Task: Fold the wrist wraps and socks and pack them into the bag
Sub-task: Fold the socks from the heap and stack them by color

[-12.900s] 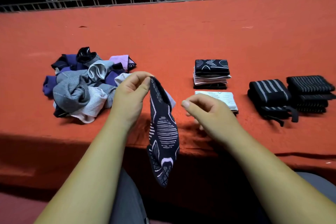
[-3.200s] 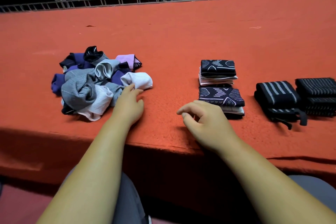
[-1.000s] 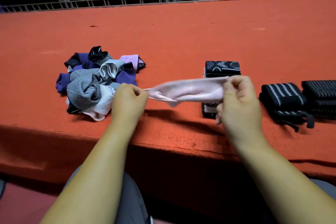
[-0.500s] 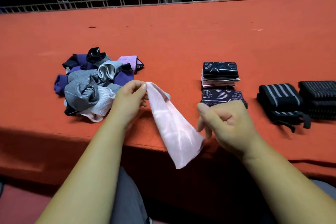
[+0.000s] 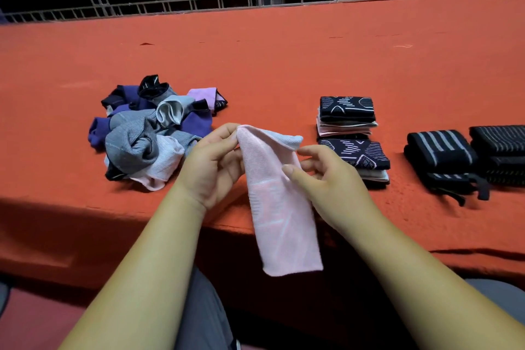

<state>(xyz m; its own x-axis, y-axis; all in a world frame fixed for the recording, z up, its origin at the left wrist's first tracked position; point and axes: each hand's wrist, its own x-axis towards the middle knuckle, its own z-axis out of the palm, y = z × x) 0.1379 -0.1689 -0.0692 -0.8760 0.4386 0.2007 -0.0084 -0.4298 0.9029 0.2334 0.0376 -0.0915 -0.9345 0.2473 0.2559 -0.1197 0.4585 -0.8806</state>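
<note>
The pink sock (image 5: 281, 221) hangs lengthwise in the air over the front edge of the orange table (image 5: 284, 60), its lower end loose in front of the dark table front and above the person's grey trousers (image 5: 204, 310). The left hand (image 5: 216, 165) holds it up by the top left corner: thumb and forefinger are closed narrowly on the fabric there, and the other fingers are curled beside the sock's left edge. The top edge runs from that pinch to a free corner on the right that droops slightly. The right hand (image 5: 329, 179) is at the sock's right edge, just under that free corner. Its thumb tip lies over the front of the edge, and the forefinger reaches toward the corner with a gap between it and the thumb. Whether the fingers behind actually grip the cloth cannot be told. On the table left of the hands lies a heap of unfolded socks (image 5: 142, 133) in grey, purple, black and pink. Right of the hands are two stacks of folded socks (image 5: 346, 116), one behind the other, and farther right lie the folded black striped wrist wraps (image 5: 440, 156), just beside one another
</note>
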